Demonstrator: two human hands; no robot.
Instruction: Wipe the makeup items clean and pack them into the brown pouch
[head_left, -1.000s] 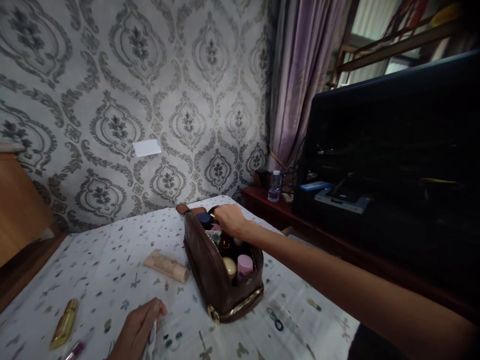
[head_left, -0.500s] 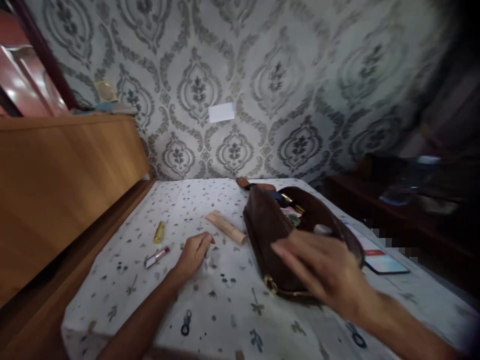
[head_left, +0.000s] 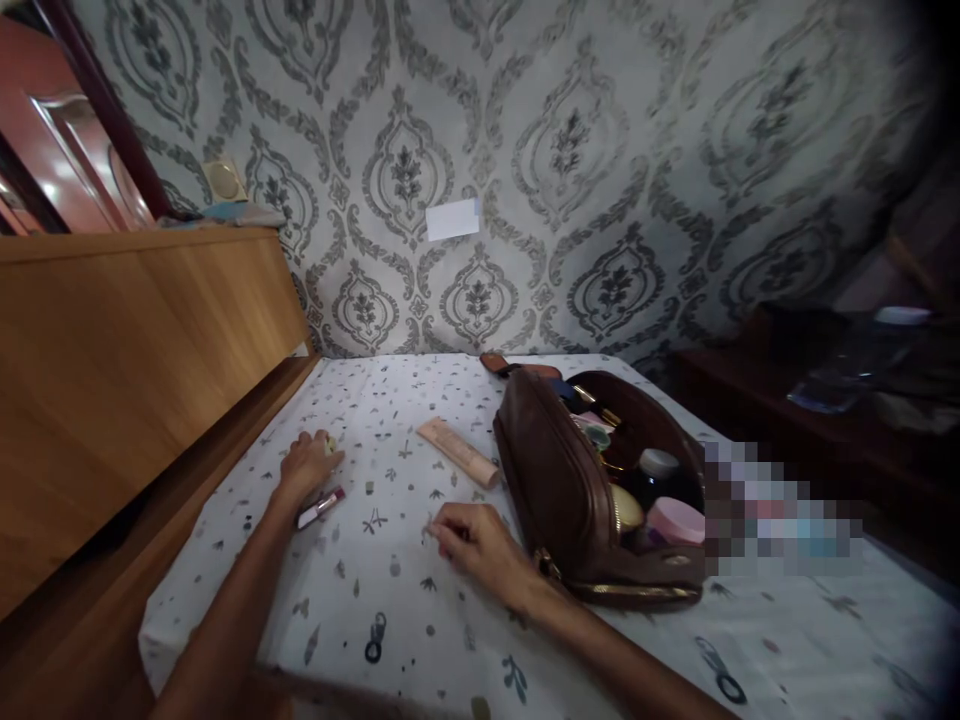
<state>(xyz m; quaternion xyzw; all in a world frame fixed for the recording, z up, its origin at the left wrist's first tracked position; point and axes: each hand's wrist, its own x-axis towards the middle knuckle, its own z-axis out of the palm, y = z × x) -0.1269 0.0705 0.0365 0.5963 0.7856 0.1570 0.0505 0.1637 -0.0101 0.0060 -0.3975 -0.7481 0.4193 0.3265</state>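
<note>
left hand (head_left: 309, 465): extended well forward, palm down, fingers half curled over a small yellow item (head_left: 331, 444). hides most of it; cannot tell how firmly held, or whether gripped at all. placed just beyond a slim tube with a dark pink cap (head_left: 321, 508), lying slanted beside the wrist.

right hand (head_left: 480, 548): nearer the middle, low over the printed cloth (head_left: 420, 620), angled in from lower right along a slanting forearm. wrist almost straight, fingers curled in, thumb and index drawn close, tips pointing left. shows only a pale blur at the tips; cannot tell whether anything is pinched there.

just beyond the right hand: beige tube (head_left: 459, 452), lying flat, cap end close to the bag.

right of that: brown bag (head_left: 553, 470), standing upright, gaping wide at the top, near corner just beside the right wrist. holds a pink round container (head_left: 677, 521), a whitish-capped bottle (head_left: 658, 463) and a yellow round lid (head_left: 626, 510), plus smaller pieces toward the far end.
</note>
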